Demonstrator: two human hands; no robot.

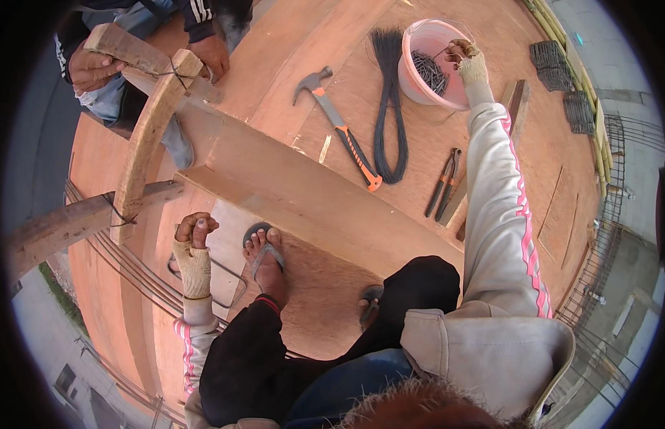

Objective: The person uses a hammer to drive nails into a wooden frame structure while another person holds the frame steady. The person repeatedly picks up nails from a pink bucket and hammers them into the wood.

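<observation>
My right hand (467, 61), in a worn fingerless glove, reaches into a pink plastic bowl (418, 84) of dark nails (429, 71) and pinches at them with the fingertips. Whether a nail is between the fingers cannot be told. My left hand (194, 236), also gloved, is curled into a loose fist above the plywood beside my left foot (266, 257) in a sandal. It holds nothing visible. A bent wire stirrup (228, 286) lies just under that hand.
A hammer with an orange grip (339, 129), a bundle of black tie wire (389, 107) and pliers (445, 184) lie on the plywood deck (504, 28). Another person's hands (96, 64) hold a timber frame (150, 136) at upper left. Rebar runs along the deck edge.
</observation>
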